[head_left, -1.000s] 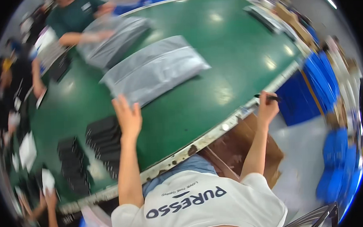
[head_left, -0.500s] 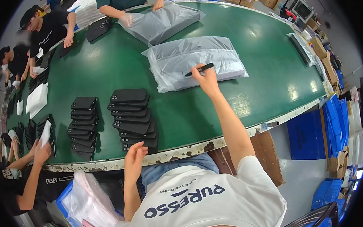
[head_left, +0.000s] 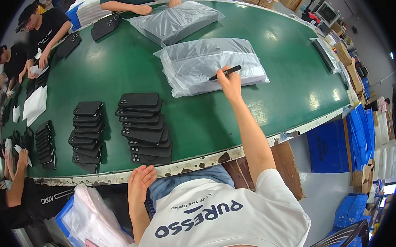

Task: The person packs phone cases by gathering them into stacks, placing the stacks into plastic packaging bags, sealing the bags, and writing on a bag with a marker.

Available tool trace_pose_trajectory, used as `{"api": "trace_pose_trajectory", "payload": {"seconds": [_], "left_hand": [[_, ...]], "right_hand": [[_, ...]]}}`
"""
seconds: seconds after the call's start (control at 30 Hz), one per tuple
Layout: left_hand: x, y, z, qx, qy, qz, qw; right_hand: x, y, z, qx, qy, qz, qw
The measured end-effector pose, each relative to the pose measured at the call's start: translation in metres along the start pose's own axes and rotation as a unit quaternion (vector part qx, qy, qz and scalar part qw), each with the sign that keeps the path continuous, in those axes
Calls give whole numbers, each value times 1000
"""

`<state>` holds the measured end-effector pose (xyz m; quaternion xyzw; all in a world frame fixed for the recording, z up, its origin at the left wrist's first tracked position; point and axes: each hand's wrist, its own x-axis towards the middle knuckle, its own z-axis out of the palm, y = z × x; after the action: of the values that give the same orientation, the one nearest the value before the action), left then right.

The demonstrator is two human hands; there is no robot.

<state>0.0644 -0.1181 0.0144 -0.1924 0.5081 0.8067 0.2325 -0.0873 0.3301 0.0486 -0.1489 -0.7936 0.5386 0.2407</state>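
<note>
My right hand point(head_left: 230, 84) grips a black marker pen point(head_left: 227, 72), its tip at the front of a wrapped package point(head_left: 203, 60). The package is a box shape in cloudy plastic film, with a few dark pen strokes left of the tip. My left hand point(head_left: 141, 178) is at the table's near edge, fingers stretched out and holding nothing. Just beyond it stands a tall stack of black phone cases point(head_left: 143, 131) with camera holes. A second stack of black phone cases point(head_left: 88, 136) is further left.
Across the green table point(head_left: 290, 92), a co-worker's hands touch another wrapped package point(head_left: 177, 21). Co-workers at the left handle white sheets near more black stacks point(head_left: 45, 142). A blue bin with plastic bags point(head_left: 88, 214) is below the edge at left; blue crates point(head_left: 333, 145) stand right.
My right hand and the pen have shifted slightly right, and more strokes show on the package. My left hand has drawn back from the stack and its fingers have straightened.
</note>
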Motion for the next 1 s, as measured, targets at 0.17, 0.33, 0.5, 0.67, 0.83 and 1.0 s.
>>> {"api": "trace_pose_trajectory", "payload": {"seconds": [0.17,0.33,0.5,0.67,0.83,1.0], "left_hand": [[1,1,-4,-71,-41,-18,996],[9,-5,7,-167,-95,-41,980],[35,-29,5,-191,-100,-2,977],[48,-23,42,-132,-108,-6,985],[69,-30,53,-145,-151,-30,977],[57,-27,76,-157,-150,6,976]], "right_hand": [[-2,-3,13,-25,43,-75,996],[-17,-17,-5,0,46,-33,998],[-61,-19,-78,86,220,-91,967],[-160,-13,-214,-124,491,-64,860],[-202,-7,-278,-174,523,26,834],[-184,33,-277,-387,309,112,861]]}}
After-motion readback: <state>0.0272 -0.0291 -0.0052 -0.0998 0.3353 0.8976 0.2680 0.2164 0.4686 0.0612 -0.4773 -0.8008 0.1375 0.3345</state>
